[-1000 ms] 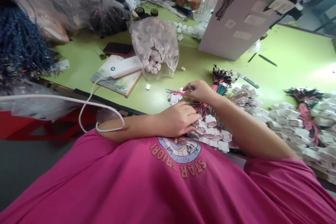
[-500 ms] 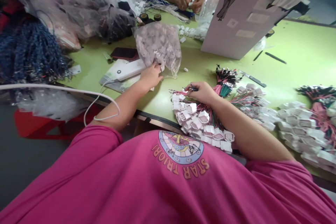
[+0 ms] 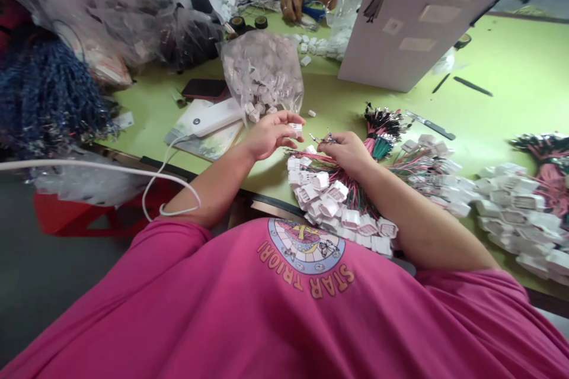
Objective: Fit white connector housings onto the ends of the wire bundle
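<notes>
The left hand [image 3: 267, 136] is up off the desk [image 3: 511, 95] now, fingers pinched on a small white connector housing [image 3: 296, 128] that it did not have half a second ago, when it was down at the mouth of the clear bag of housings [image 3: 262, 74]. So the pick is made: the housing has come out of the bag and is carried across toward the right hand [image 3: 349, 151], and the two hands sit just apart with the part between them. The right hand is closed round the terminal ends of a few wires [image 3: 320, 138], metal tips poking out toward the housing; it has hardly shifted over the last second. Judging by that, the piece and the wire ends look about ready to meet. Just under and near side of both hands lies a heap of finished harnesses [image 3: 338, 207], white plugs on red and green leads. Beyond the right hand, a bundle of loose wires [image 3: 380, 130] fans out, and further right more finished harnesses are piled up. Left of the left hand, a white power bank [image 3: 213, 118] rests on a booklet with a phone [image 3: 204, 89] behind it. At the far side, another person's hands [image 3: 293, 0] work on similar parts.
</notes>
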A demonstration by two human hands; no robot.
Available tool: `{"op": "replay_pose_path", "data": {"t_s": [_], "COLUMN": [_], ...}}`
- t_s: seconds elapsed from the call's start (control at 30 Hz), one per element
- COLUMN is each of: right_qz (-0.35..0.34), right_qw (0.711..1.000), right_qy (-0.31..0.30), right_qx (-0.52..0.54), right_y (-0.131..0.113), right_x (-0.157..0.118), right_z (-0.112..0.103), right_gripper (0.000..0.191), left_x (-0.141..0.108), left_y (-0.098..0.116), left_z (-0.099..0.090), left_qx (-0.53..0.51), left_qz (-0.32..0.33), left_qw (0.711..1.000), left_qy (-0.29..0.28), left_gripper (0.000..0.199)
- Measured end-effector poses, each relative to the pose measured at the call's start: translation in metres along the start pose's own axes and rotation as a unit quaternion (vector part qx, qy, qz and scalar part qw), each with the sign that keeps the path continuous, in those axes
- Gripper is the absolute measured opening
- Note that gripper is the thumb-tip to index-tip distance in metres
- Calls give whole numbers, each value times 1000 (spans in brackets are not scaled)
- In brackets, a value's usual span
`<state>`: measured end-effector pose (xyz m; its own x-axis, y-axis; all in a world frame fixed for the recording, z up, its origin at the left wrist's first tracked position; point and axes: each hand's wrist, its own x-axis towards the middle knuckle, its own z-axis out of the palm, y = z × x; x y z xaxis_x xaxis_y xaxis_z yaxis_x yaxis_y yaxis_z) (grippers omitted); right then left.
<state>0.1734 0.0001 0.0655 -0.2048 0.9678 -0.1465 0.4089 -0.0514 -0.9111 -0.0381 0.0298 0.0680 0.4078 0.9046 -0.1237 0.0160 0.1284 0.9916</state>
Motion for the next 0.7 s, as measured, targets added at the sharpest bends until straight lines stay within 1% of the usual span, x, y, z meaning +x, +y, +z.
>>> {"op": "replay_pose_path", "data": {"t_s": [0.07, 0.13, 0.2, 0.27, 0.47, 0.6, 0.7], "right_qz": [11, 8, -3, -12, -11, -17, -22], "right_qw": [1000, 1000, 1000, 1000, 1000, 999, 999], "right_qy": [8, 11, 10, 6, -13, -13, -1], "right_qx": [4, 9, 15, 17, -12, -39, -44], "right_y": [-4, -6, -5, -2, 4, 4, 4], "right_x": [-2, -3, -3, -2, 2, 2, 2], "right_z": [0, 0, 0, 0, 3, 4, 4], "right_gripper": [20, 18, 17, 18, 21, 23, 25], "left_x": [3, 7, 10, 11, 8, 10, 12], "left_y": [-8, -20, -31, -37, -38, -42, -47], "left_z": [8, 11, 11, 10, 11, 9, 6], "left_qx": [-82, -135, -164, -177, -172, -126, -82], "left_qz": [6, 1, -18, -32, -17, 14, 19], "left_qw": [997, 991, 986, 983, 984, 992, 996], "left_qy": [-5, -18, -33, -39, -34, -14, 1], "left_gripper": [33, 43, 51, 53, 48, 47, 46]}}
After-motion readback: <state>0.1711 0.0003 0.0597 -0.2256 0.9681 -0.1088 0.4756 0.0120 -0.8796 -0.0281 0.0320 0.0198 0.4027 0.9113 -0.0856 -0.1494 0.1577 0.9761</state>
